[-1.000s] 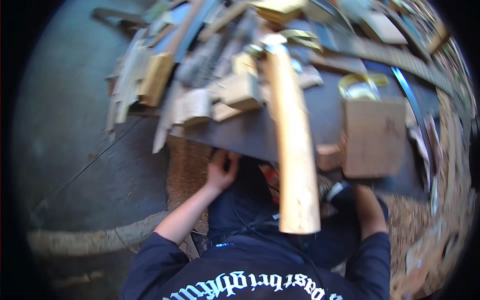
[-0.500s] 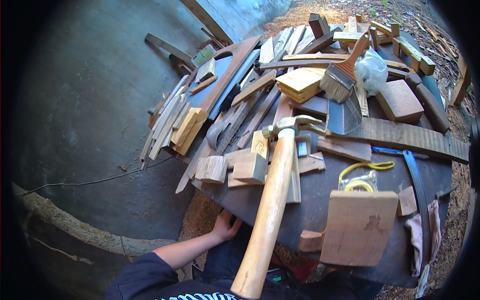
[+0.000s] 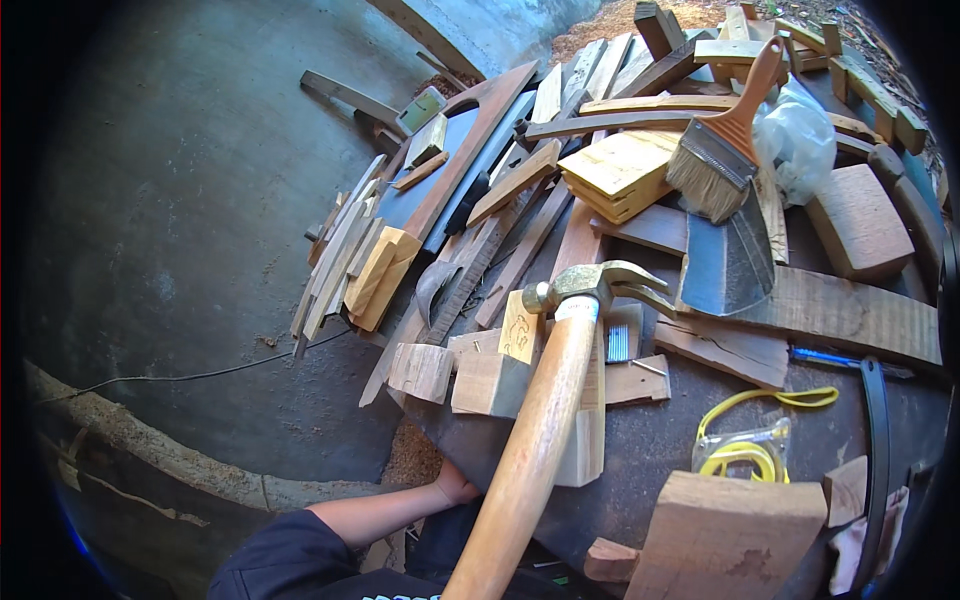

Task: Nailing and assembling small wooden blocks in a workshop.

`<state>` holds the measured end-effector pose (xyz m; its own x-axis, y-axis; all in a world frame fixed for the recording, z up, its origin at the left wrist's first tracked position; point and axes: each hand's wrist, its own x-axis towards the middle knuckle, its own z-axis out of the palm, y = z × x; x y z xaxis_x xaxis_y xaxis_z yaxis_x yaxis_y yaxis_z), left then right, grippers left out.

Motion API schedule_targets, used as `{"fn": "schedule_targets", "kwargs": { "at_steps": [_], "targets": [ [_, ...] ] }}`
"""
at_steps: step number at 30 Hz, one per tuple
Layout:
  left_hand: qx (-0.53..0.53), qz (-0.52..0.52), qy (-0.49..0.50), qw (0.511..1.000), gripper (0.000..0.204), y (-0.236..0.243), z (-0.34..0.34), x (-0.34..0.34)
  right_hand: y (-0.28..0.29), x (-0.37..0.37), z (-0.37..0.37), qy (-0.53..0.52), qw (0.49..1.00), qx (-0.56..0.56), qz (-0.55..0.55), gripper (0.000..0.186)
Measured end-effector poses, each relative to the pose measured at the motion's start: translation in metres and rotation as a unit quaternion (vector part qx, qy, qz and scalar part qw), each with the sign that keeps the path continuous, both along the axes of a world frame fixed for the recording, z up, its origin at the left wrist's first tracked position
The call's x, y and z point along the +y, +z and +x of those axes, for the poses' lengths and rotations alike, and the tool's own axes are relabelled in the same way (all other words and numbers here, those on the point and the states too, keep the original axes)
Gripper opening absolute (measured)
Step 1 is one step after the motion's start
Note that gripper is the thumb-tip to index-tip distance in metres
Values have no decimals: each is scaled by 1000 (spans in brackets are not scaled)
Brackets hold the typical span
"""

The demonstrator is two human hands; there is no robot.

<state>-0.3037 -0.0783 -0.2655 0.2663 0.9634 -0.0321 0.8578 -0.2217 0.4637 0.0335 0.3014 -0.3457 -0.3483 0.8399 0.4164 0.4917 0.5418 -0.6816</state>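
A claw hammer [image 3: 545, 420] with a long pale wooden handle slants up from the lower edge, its metal head [image 3: 590, 285] over small wooden blocks [image 3: 490, 380] on a dark tabletop [image 3: 660, 440]. The handle's lower end runs out of the picture, so what holds it is hidden. My left hand [image 3: 455, 487] reaches from a dark sleeve to the tabletop's near edge, just left of the handle. Its fingers are tucked under the edge and hidden. My right hand is not in view.
Wood offcuts and strips crowd the table. A wide paintbrush [image 3: 725, 140] lies on a dark blade, beside a clear plastic bag [image 3: 800, 135]. A yellow cord in a packet [image 3: 745, 455] and a large wooden block [image 3: 725, 535] sit at the front right. A thin cable [image 3: 200, 375] crosses the concrete floor on the left.
The view has lifted from my lap to the tabletop. My right arm, seen a second ago, has left the picture. My left hand stays at the table's near edge.
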Motion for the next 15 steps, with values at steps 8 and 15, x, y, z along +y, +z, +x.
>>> {"fn": "schedule_targets", "kwargs": {
  "at_steps": [8, 15],
  "targets": [
    [31, -10, 7, 999, 40, 5, 1, -1, -28, -1, -22, -11, 1000, 18, 7, 59],
    [52, -17, 4, 999, 40, 4, 6, 1, -46, -10, -34, -29, 999, 27, 14, 58]
  ]
}}
